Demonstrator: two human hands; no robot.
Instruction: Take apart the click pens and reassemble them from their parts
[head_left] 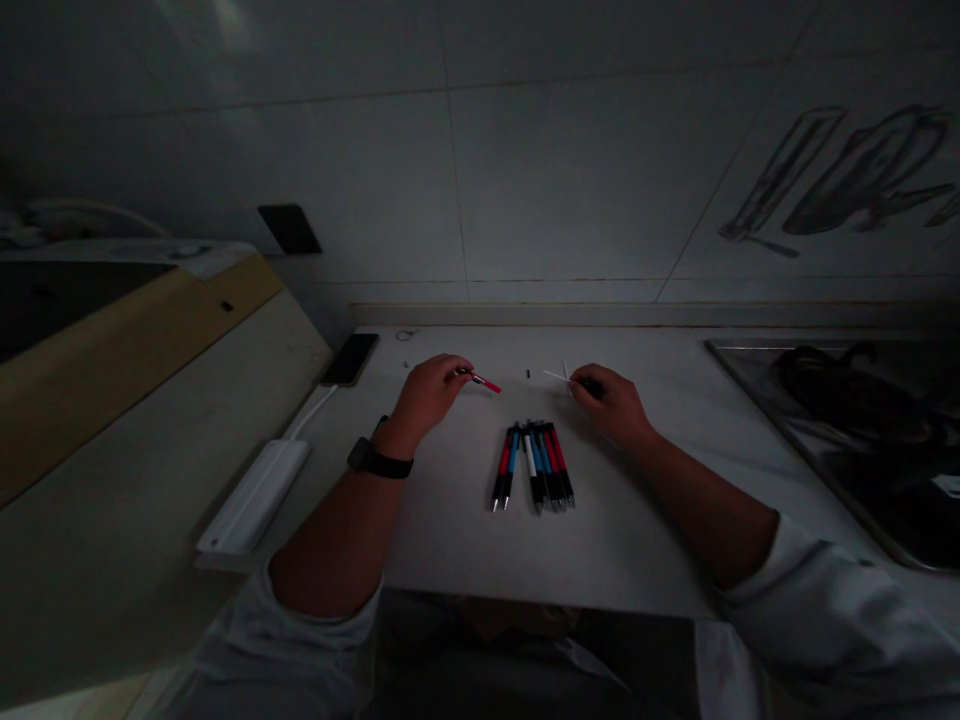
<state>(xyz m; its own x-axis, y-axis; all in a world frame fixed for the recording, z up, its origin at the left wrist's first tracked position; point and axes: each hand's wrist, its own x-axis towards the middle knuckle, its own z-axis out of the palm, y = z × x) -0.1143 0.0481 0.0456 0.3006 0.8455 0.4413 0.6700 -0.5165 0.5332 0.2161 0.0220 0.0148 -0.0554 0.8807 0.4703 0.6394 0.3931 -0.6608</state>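
My left hand (431,395) pinches a red pen barrel (488,384) by one end, its other end pointing right. Between the fingers of my right hand (613,402) is a thin white pen refill (555,377), pointing left; a dark piece at the fingertips is too dim to name. Another thin white stick (565,368) shows just behind that refill. On the counter between my hands lies a tiny black part (528,374). Nearer to me are several click pens side by side, with a red pen (503,460), a white pen (531,458) and blue ones among them.
A phone (352,358) and a white power strip (255,497) lie at the left of the white counter (450,530). A ring-shaped item (406,336) sits near the back wall. On the right is a metal sink (787,440) with dark things in it.
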